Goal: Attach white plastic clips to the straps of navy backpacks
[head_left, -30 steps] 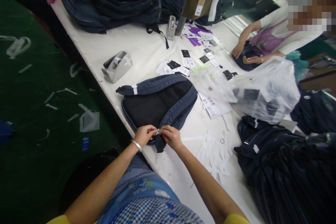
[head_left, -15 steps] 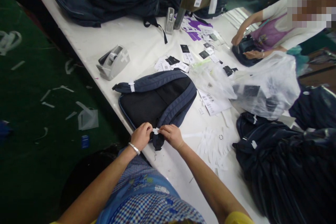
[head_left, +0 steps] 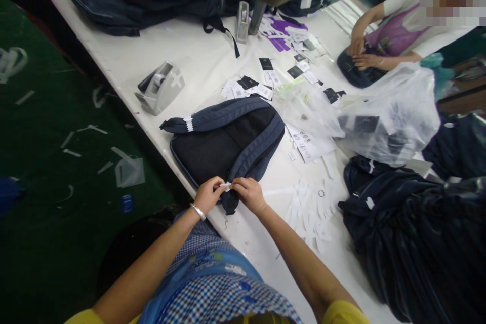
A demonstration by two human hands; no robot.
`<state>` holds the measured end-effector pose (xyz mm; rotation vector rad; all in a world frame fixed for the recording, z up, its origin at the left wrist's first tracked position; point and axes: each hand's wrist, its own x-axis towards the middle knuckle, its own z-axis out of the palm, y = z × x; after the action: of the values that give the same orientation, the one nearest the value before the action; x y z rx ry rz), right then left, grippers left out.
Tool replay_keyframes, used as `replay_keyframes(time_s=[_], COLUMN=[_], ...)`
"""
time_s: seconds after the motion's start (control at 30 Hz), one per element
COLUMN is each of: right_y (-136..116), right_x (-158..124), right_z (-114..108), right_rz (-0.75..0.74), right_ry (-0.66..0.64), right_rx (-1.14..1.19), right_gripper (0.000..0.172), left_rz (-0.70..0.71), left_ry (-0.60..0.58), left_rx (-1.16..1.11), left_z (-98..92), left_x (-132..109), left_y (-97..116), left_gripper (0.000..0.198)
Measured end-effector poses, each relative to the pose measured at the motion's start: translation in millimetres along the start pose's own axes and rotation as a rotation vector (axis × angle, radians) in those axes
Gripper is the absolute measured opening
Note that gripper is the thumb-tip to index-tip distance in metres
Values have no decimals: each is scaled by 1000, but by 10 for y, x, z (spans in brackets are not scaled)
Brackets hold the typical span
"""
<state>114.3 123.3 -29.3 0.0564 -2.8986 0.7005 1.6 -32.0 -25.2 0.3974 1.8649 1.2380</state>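
Note:
A dark navy backpack (head_left: 205,154) lies on the white table with its shoulder straps facing up. Its near strap (head_left: 258,144) runs down to my hands. My left hand (head_left: 208,194) and my right hand (head_left: 248,193) pinch the two ends of a small white strip (head_left: 225,187) that lies across the end of this strap. Below the strip hangs the strap's dark tail (head_left: 230,203). Around the far strap (head_left: 224,116) sits a similar white band (head_left: 189,122).
A tape dispenser (head_left: 161,88), scattered tags (head_left: 248,83) and a clear plastic bag (head_left: 395,111) lie beyond. Loose white strips (head_left: 309,212) are at right, beside a pile of dark bags (head_left: 417,243). Across the table a co-worker's hands (head_left: 362,55) handle a dark bag.
Both my hands stay at the strap end, the fingers closing further over the white strip. The co-worker's hands have come closer together. The whole view has shifted slightly.

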Motion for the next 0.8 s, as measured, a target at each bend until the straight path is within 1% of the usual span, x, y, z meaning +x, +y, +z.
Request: replay_keyframes(time_s=[0.17, 0.3, 0.4, 0.57, 0.63, 0.8], right_y=[-39, -44, -24, 10, 12, -1], right_x=[41, 56, 44, 4, -1, 66], right_z=[-29, -13, 1, -31, -52, -52], right_rz=[14, 15, -7, -22, -17, -49], right_ry=[-25, -20, -21, -10, -4, 18], right_rx=[16, 1, -27, -61, -59, -26], right_gripper=[19, 20, 20, 20, 20, 22], left_rz=[-64, -112, -120, -36, -37, -123], left_ry=[-34, 17, 44, 93, 104, 12], left_rx=[-290, -407, -400, -349, -371, -337], left_z=[-10, -22, -9, 11, 4, -25], left_x=[26, -14, -32, -41, -40, -18], left_y=[-54, -26, -26, -19, 3, 57], left_gripper=[29, 29, 30, 28, 29, 35])
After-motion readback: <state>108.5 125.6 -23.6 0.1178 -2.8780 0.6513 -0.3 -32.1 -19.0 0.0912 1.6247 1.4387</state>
